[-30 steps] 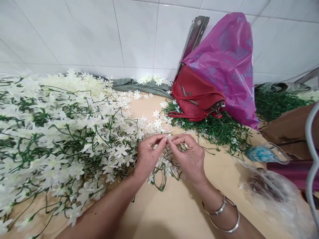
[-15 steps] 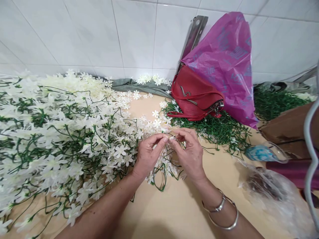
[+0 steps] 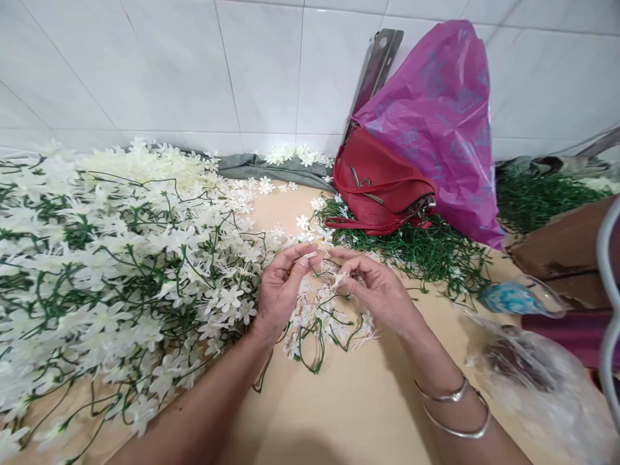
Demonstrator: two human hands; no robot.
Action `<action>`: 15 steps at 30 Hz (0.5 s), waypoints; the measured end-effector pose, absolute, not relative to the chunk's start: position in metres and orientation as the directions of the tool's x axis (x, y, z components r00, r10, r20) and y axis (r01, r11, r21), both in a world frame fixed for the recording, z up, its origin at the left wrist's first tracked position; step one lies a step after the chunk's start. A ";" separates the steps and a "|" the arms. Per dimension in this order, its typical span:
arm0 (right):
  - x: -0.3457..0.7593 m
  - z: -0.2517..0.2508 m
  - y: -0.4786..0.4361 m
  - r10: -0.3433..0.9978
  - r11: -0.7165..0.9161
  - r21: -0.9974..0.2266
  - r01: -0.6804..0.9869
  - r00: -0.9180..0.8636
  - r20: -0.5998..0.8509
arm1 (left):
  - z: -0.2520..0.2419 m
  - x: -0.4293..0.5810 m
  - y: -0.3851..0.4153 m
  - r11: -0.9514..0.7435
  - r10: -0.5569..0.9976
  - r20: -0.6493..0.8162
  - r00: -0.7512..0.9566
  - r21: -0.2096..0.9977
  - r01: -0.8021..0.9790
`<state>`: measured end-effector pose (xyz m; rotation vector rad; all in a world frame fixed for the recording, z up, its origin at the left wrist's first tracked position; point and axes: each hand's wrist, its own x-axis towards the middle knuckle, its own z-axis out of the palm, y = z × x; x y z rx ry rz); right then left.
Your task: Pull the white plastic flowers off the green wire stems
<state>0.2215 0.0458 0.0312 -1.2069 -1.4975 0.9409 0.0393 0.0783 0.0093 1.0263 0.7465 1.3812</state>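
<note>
My left hand (image 3: 281, 283) is closed in a pinch, with a small white bit at the thumb and fingertip, seemingly part of an artificial flower stem. Between the two hands runs a thin green stem (image 3: 318, 274). My right hand (image 3: 380, 289) pinches a white artificial flower (image 3: 341, 279) between thumb and fingers. Below the hands lie loose white stamens and small blossoms with looped green stems (image 3: 310, 368) on the tan tabletop (image 3: 300, 413). A big heap of white artificial flowers (image 3: 121, 258) spreads beside my left hand.
Behind my right hand a red handbag (image 3: 382, 187) sits on a pile of green stems (image 3: 426, 252), a pink plastic bag (image 3: 445, 123) against it. At right are a clear plastic bag (image 3: 547, 394), a blue-and-white object (image 3: 513, 298), a cardboard box (image 3: 571, 252) and a grey cable (image 3: 608, 284).
My right hand has moved a little right and away from the left, with a white flower now showing at its fingertips. The left hand has shifted slightly left.
</note>
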 end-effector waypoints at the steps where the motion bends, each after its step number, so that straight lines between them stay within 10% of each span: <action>1: 0.222 0.032 0.045 0.977 0.199 -0.949 0.247 -0.127 0.172 | 0.009 0.039 0.079 -0.097 0.985 0.146 0.087 0.901 -0.422; 8: 0.226 0.033 0.047 0.994 0.108 -0.985 0.134 -0.031 0.105 | 0.008 0.038 0.073 -0.320 0.947 0.320 0.023 0.947 -0.033; 12: 0.232 0.046 0.044 0.973 0.201 -0.977 0.066 0.102 0.207 | 0.016 0.035 0.063 -0.649 0.739 0.672 0.059 0.684 0.333; 15: 0.232 0.058 0.037 0.979 0.166 -0.984 0.069 -0.136 0.155 | 0.021 0.036 0.057 -0.813 0.541 0.823 0.173 0.459 0.358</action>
